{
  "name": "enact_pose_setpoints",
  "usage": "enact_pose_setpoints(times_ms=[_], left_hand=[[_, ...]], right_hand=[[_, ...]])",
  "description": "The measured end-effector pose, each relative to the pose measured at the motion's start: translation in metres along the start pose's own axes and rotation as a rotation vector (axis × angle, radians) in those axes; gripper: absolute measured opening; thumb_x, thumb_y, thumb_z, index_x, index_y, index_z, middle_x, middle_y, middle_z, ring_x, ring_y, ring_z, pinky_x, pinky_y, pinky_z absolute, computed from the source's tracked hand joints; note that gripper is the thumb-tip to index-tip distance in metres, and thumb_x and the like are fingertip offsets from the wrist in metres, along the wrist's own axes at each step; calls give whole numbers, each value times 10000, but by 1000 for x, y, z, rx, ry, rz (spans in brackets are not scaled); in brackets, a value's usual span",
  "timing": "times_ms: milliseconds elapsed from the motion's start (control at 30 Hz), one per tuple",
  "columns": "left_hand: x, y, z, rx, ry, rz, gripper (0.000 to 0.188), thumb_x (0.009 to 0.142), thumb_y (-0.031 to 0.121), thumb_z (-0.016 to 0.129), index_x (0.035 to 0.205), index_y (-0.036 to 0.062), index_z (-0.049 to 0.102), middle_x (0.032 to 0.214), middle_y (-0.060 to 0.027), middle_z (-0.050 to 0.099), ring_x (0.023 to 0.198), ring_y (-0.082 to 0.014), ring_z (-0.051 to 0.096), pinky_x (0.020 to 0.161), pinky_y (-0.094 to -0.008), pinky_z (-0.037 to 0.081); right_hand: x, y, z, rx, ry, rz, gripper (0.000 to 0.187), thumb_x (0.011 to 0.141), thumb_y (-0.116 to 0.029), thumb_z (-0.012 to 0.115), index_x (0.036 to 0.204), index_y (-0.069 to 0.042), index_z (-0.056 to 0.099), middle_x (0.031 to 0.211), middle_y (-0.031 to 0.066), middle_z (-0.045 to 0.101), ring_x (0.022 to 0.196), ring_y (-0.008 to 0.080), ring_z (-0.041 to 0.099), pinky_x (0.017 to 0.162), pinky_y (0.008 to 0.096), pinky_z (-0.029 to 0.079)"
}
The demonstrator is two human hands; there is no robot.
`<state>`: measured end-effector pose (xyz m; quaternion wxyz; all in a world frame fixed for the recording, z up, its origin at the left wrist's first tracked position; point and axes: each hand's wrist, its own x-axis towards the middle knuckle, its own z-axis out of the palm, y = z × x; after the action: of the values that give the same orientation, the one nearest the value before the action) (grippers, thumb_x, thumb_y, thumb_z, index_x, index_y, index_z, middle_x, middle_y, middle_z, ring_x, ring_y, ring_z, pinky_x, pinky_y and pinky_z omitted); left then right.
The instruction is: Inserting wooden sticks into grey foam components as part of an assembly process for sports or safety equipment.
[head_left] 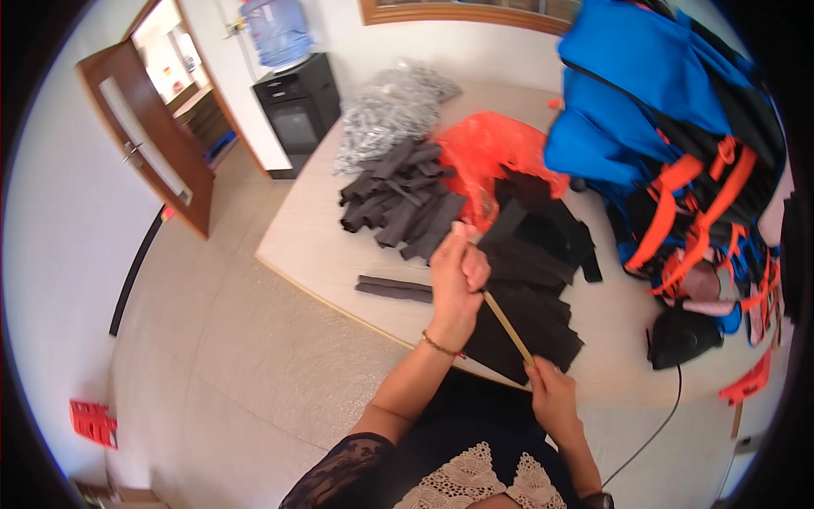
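My right hand (554, 395) is closed around the lower end of a thin tan stick (509, 329). The stick slants up and left, and its upper end meets the heel of my left hand (459, 270). That hand is closed in a fist over the table, thumb side up; what it grips, if anything, is hidden. Just left of it lies a dark grey fabric tube (392, 288). Beneath the stick, flat dark fabric pieces (530, 335) are stacked at the table's near edge. Beyond my left hand is a heap of similar dark fabric tubes (394, 204).
On the table (297, 242), a red plastic bag (496, 144) lies by the heap, with a clear bag of grey pieces (390, 106) behind. Blue and black backpacks (644, 93) with orange straps crowd the right. A water dispenser (298, 110) and open door (148, 136) stand far left.
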<state>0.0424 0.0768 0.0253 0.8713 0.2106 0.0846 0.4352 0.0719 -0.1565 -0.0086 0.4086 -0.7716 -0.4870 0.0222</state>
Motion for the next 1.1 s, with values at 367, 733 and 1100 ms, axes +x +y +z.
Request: enact_pose_setpoints(times_ms=[367, 733, 1100], left_hand=[[-3, 17, 13, 22, 14, -224, 347, 981, 395, 483, 994, 61, 571, 465, 54, 283, 374, -70, 254, 373, -223, 194], [-6, 20, 10, -167, -213, -33, 321, 995, 364, 445, 994, 60, 550, 526, 36, 395, 402, -78, 392, 394, -216, 338], [38, 34, -24, -287, -109, -10, 269, 994, 330, 474, 875, 98, 543, 485, 67, 275, 364, -42, 200, 346, -222, 167]], right_hand=[[-4, -15, -43, 126, -146, 207, 117, 900, -55, 569, 957, 8, 650, 589, 25, 512, 528, 73, 461, 489, 239, 374], [30, -17, -11, 169, -76, -23, 133, 914, -94, 577, 988, 3, 630, 677, 90, 601, 548, 159, 526, 521, 277, 417], [-6, 5, -72, 165, -271, 232, 104, 866, -125, 658, 893, -26, 640, 604, 34, 541, 518, 95, 489, 496, 252, 396]])
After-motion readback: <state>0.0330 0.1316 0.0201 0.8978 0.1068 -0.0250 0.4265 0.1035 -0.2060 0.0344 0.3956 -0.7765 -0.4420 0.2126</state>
